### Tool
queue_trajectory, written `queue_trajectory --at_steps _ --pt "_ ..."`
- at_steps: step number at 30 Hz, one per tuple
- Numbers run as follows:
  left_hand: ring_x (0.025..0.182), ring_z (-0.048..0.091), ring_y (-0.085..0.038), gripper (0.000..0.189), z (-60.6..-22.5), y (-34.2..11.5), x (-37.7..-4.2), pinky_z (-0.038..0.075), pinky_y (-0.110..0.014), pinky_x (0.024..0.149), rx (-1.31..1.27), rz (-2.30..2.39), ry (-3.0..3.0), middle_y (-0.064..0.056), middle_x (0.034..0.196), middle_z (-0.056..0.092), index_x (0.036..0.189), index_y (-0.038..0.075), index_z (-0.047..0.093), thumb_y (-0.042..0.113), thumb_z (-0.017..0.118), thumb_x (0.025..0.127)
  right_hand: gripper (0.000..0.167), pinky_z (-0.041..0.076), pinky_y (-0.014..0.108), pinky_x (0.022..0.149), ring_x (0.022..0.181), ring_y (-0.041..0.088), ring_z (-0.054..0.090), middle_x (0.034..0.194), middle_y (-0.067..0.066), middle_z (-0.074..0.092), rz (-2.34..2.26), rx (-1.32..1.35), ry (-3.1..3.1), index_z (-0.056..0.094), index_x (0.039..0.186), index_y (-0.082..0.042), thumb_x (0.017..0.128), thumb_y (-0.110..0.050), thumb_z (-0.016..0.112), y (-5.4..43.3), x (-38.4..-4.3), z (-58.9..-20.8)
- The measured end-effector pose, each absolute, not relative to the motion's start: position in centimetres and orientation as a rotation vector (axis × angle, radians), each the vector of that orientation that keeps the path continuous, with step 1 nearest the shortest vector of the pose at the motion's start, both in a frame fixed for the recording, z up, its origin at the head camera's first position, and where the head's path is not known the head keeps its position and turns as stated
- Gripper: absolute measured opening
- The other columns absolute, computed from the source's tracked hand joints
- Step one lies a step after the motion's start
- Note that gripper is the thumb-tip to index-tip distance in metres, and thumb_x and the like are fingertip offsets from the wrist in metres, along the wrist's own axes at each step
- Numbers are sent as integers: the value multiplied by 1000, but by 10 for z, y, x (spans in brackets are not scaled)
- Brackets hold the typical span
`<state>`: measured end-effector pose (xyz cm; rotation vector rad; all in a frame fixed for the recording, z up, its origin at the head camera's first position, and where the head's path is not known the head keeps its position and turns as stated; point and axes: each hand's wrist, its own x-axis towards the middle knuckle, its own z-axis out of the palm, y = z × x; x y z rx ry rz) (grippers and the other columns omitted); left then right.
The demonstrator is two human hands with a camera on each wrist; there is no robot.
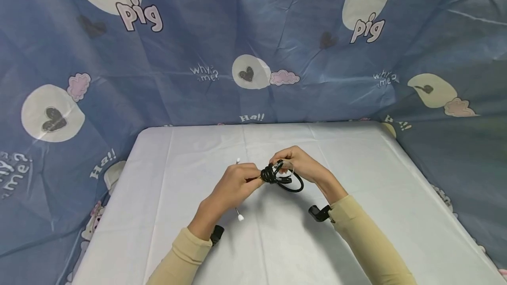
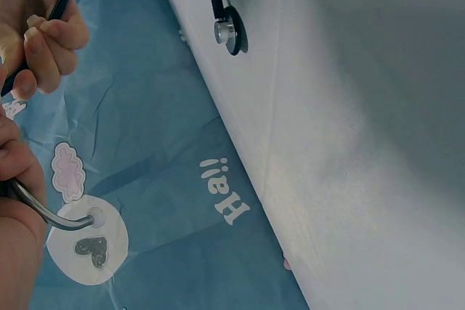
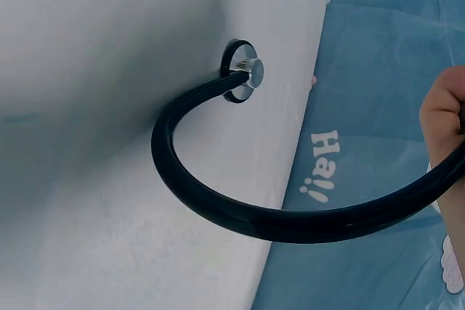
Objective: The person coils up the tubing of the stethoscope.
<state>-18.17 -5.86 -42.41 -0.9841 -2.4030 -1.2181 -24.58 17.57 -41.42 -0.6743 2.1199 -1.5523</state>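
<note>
A stethoscope with black tubing (image 1: 270,174) is held over the white table, its tubing bunched in coils between the hands. My left hand (image 1: 235,184) grips it at the metal ear tubes (image 2: 51,215), fingers curled round them. White ear tips (image 1: 240,217) stick out on either side of that hand. With curled fingers my right hand (image 1: 303,164) holds the black tubing at the right of the coils, and a loop hangs below. The round metal chest piece (image 3: 243,70) shows at the tubing's end in both wrist views, overlapping the white tabletop there.
A white cloth covers the table (image 1: 190,153). Behind and beside it hangs a blue printed curtain (image 1: 198,34). Black wrist cameras (image 1: 318,213) jut out beneath both cuffs.
</note>
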Motion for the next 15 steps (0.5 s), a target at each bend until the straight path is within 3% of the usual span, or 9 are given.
queue_trajectory --at_steps 7,11,15 --pt "61 45 -2 22 -423 -62 -181 39 -20 55 -874 -1251 -2433 14 70 57 73 27 71 12 70 89 20 52 34 82 86 14 65 92 2 73 -1552 -670 2211 74 95 0 97 -7 56 171 -232 -421" --pt "60 43 -4 24 -422 -64 -182 37 -21 56 -836 -1279 -2448 13 67 55 69 27 68 13 70 89 20 50 31 73 76 14 59 83 6 67 -1610 -646 2211 71 88 3 97 -5 55 167 -225 -424" --pt "58 42 -6 25 -424 -66 -183 36 -22 55 -797 -1292 -2470 13 65 52 69 29 69 18 69 92 22 49 28 68 68 13 54 73 2 61 -1650 -635 2182 67 92 8 98 -7 53 164 -218 -431"
